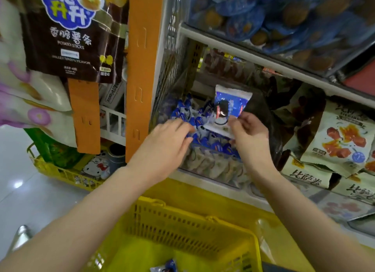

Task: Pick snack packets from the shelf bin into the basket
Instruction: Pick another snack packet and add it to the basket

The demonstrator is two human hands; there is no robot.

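Note:
A clear shelf bin holds several small blue-and-white snack packets. My left hand reaches into the bin with its fingers curled down onto the packets; whether it grips one is hidden. My right hand pinches the lower edge of a larger blue-and-white packet and holds it upright above the pile. Below my arms stands the yellow basket, with one blue-and-white packet lying at its bottom.
An orange upright post borders the bin on the left, hung with a brown potato-sticks bag. Beige snack bags fill the shelf to the right. Blue packets sit on the upper shelf. Another yellow basket stands on the floor at the left.

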